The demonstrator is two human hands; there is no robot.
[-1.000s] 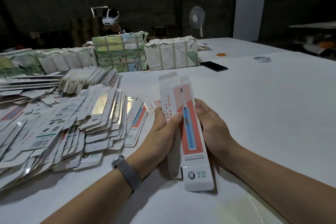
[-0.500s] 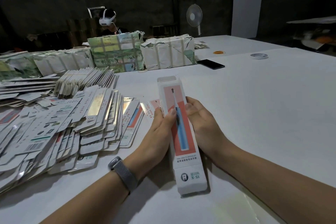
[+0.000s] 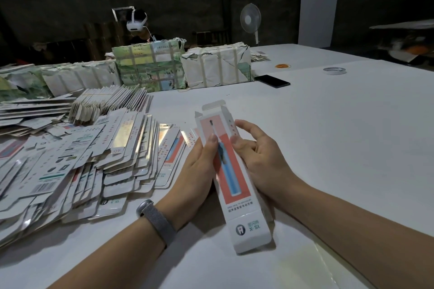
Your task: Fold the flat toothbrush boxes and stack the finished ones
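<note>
Coral-and-white cardboard, the toothbrush box point(image 3: 231, 171) lies lengthwise at the middle of the view, from 12 o'clock down to 6, between both hands just above the white counter point(image 3: 340, 138). A second ago it was a flat blank with its side panel splayed; now it is squared up into a sleeve, and its far-end flaps point(image 3: 215, 105) stand open at 12 o'clock. The left hand point(image 3: 196, 171) grips the box's left edge, thumb on the printed face. The right hand point(image 3: 260, 159) has loosened: its thumb touches the right edge, its fingers lifted and spread, holding nothing firmly. That suggests the body is formed and the end flaps come next, probably tucked by the right hand. The heap of flat blanks point(image 3: 77, 162) sprawls at 9 o'clock; wrapped bundles point(image 3: 150, 65) sit at 11, a black phone point(image 3: 272, 81) at 1.
</note>
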